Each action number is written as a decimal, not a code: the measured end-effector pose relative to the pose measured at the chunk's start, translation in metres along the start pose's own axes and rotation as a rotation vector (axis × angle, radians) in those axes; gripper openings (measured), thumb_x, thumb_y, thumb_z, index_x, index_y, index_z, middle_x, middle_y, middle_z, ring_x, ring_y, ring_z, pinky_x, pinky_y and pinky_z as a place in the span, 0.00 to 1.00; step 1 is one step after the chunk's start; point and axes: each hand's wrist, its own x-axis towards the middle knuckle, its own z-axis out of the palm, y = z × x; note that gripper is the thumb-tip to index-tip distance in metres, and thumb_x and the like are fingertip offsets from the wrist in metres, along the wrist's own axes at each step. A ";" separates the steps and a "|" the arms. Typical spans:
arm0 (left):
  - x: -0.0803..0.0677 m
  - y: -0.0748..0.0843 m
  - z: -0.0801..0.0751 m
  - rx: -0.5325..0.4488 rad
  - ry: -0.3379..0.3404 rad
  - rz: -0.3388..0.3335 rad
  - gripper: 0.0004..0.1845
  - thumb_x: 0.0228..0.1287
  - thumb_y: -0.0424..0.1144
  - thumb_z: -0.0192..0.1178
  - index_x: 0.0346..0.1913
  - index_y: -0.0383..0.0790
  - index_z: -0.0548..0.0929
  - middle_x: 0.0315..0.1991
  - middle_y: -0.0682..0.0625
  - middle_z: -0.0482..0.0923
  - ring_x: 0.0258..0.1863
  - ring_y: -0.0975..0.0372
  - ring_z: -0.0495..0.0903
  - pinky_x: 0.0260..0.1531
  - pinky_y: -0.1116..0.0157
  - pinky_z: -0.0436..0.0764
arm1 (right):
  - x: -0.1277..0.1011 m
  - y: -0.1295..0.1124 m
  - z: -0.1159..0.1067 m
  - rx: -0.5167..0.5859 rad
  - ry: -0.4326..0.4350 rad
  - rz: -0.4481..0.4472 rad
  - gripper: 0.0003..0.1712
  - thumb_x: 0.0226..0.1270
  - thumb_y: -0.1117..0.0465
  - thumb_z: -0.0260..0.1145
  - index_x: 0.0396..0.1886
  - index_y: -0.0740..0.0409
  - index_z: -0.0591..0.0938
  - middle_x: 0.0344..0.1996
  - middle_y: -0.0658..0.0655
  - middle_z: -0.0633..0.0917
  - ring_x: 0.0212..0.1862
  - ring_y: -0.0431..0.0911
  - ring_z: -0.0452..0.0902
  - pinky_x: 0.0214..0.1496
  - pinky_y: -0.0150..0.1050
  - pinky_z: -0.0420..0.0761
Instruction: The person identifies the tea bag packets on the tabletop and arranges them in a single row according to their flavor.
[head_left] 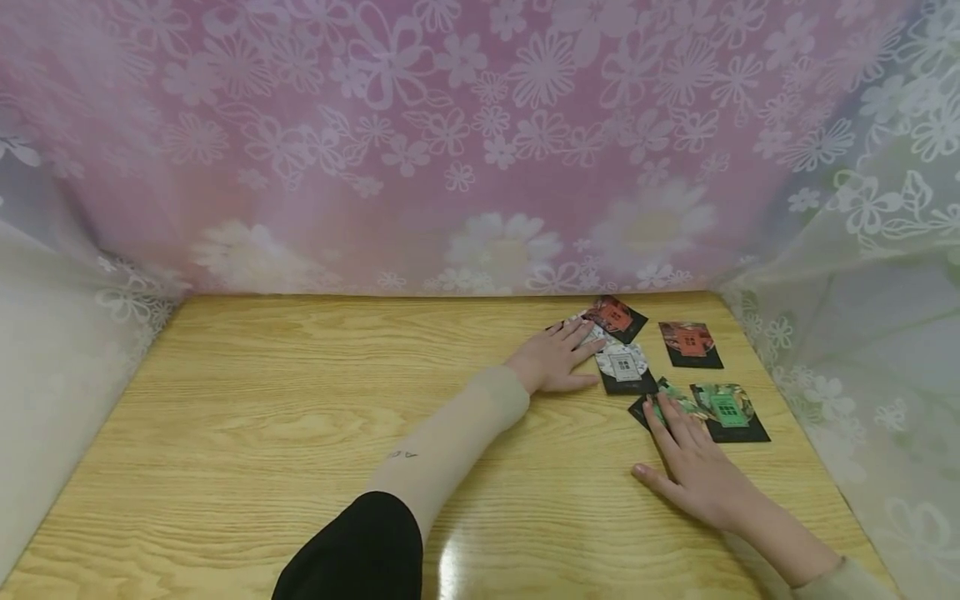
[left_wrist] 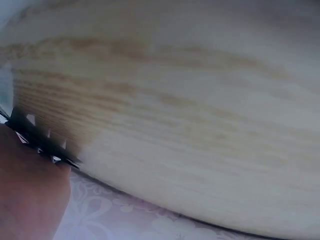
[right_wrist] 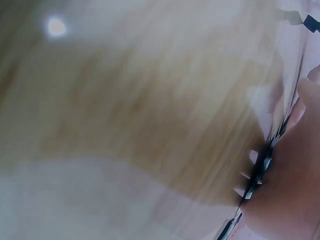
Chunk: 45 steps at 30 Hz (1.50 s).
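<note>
My left hand point(head_left: 553, 358) lies with straight, spread fingers on a white-and-black flat packet, which it mostly covers. Against its fingertips sits a red-and-black packet point(head_left: 615, 318), and beside them another white-and-black packet point(head_left: 626, 367). Nearer the front, my right hand point(head_left: 701, 479) rests extended fingers on a green-and-black packet point(head_left: 637, 411), partly hidden beneath them. A second green packet point(head_left: 729, 412) lies just right of those fingers. In the wrist views, dark packet edges show at the left hand point(left_wrist: 32, 190) and right hand point(right_wrist: 287, 185).
Another red-and-black packet point(head_left: 692, 346) lies apart at the back right. The wood-grain table point(head_left: 262, 433) extends left and forward of the packets. A pink flowered curtain point(head_left: 450, 150) closes off the back, and pale flowered cloth point(head_left: 862, 333) hangs along the right side.
</note>
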 end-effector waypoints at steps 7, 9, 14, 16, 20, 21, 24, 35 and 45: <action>-0.007 -0.006 0.001 -0.069 0.003 0.013 0.43 0.82 0.71 0.31 0.88 0.53 0.39 0.89 0.49 0.32 0.89 0.57 0.35 0.88 0.60 0.44 | -0.001 0.000 0.001 0.007 0.004 -0.014 0.54 0.81 0.39 0.59 0.89 0.59 0.44 0.87 0.70 0.41 0.87 0.67 0.36 0.89 0.52 0.25; -0.010 -0.007 0.001 -0.073 0.003 0.017 0.43 0.83 0.70 0.31 0.88 0.52 0.39 0.89 0.48 0.32 0.89 0.56 0.35 0.88 0.59 0.45 | -0.001 0.000 0.001 0.003 0.006 -0.016 0.54 0.81 0.39 0.59 0.89 0.59 0.44 0.87 0.70 0.41 0.87 0.67 0.36 0.89 0.49 0.23; -0.022 -0.009 0.000 -0.079 -0.009 -0.028 0.45 0.81 0.72 0.31 0.88 0.52 0.39 0.89 0.48 0.32 0.89 0.57 0.35 0.88 0.59 0.44 | -0.001 0.001 0.000 0.018 0.002 -0.010 0.53 0.82 0.39 0.59 0.89 0.58 0.43 0.87 0.70 0.41 0.87 0.67 0.35 0.89 0.51 0.24; -0.026 -0.009 0.002 -0.082 -0.013 -0.057 0.46 0.80 0.74 0.31 0.88 0.52 0.38 0.89 0.48 0.31 0.89 0.57 0.35 0.88 0.58 0.43 | -0.001 0.001 0.000 0.026 0.002 -0.008 0.53 0.82 0.40 0.59 0.89 0.59 0.44 0.87 0.71 0.41 0.87 0.67 0.35 0.89 0.51 0.24; -0.031 -0.011 0.007 -0.071 -0.015 -0.109 0.48 0.78 0.76 0.31 0.88 0.52 0.38 0.89 0.48 0.31 0.89 0.57 0.35 0.88 0.57 0.43 | -0.001 0.002 0.002 0.023 0.003 -0.004 0.54 0.82 0.39 0.59 0.89 0.59 0.43 0.87 0.71 0.41 0.87 0.67 0.35 0.88 0.47 0.21; -0.033 -0.011 0.008 -0.072 -0.014 -0.117 0.48 0.78 0.76 0.31 0.88 0.52 0.38 0.89 0.47 0.32 0.89 0.56 0.35 0.88 0.57 0.44 | -0.001 0.003 0.003 0.019 0.003 -0.004 0.54 0.82 0.39 0.59 0.89 0.59 0.43 0.87 0.71 0.41 0.87 0.67 0.35 0.88 0.46 0.20; -0.038 -0.012 0.010 -0.076 -0.029 -0.146 0.48 0.78 0.76 0.31 0.88 0.52 0.38 0.89 0.48 0.30 0.89 0.56 0.34 0.89 0.56 0.43 | -0.001 0.003 0.005 0.015 0.000 -0.001 0.54 0.82 0.39 0.59 0.89 0.59 0.43 0.87 0.70 0.41 0.87 0.67 0.36 0.87 0.45 0.19; -0.055 -0.029 0.021 -0.096 -0.081 -0.218 0.50 0.76 0.78 0.31 0.87 0.54 0.31 0.88 0.50 0.23 0.88 0.58 0.27 0.89 0.56 0.37 | -0.002 0.000 0.004 0.035 -0.007 0.001 0.54 0.82 0.39 0.59 0.89 0.59 0.43 0.87 0.70 0.40 0.87 0.68 0.36 0.88 0.47 0.19; -0.090 -0.051 0.021 -0.174 -0.041 -0.281 0.52 0.77 0.77 0.34 0.88 0.49 0.35 0.89 0.45 0.27 0.89 0.54 0.31 0.89 0.55 0.41 | -0.001 0.001 0.004 -0.002 -0.004 -0.001 0.54 0.82 0.38 0.58 0.89 0.60 0.42 0.87 0.70 0.40 0.87 0.69 0.38 0.86 0.43 0.17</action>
